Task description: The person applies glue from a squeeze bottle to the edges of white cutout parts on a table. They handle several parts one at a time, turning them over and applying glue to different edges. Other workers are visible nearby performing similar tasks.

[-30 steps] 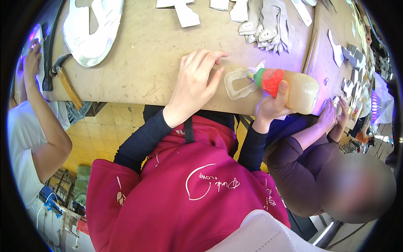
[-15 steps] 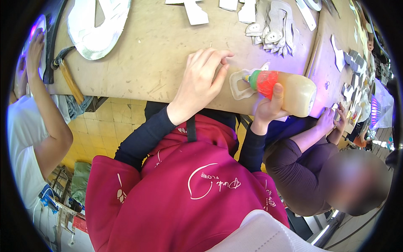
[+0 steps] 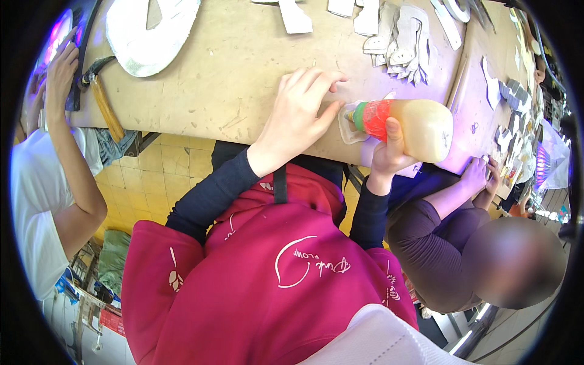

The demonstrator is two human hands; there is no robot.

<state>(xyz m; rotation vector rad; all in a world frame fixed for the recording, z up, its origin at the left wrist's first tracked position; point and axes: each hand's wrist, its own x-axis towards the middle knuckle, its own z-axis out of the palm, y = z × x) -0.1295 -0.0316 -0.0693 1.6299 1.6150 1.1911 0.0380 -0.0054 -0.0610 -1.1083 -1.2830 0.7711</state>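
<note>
A squeeze bottle with a green cap, a red band and pale yellowish contents lies tilted in my right hand, the thumb across its side. Its nozzle points left, over a small off-white cut piece with a central opening, flat on the table near its front edge. The bottle and its cap hide much of that piece. My left hand rests on the table left of the piece, fingers apart and loosely bent, with nothing in it. Its thumb tip is close to the piece; I cannot tell whether they touch.
A stack of off-white strap-like pieces lies beyond the bottle. A large white curved piece is at the far left, near a wooden-handled hammer. Co-workers sit on both sides; the right one's hands are at the table.
The bottle's nozzle has moved slightly left and in over the cut piece, hiding more of it. My left thumb now reaches further toward the piece. The view has shifted slightly.
</note>
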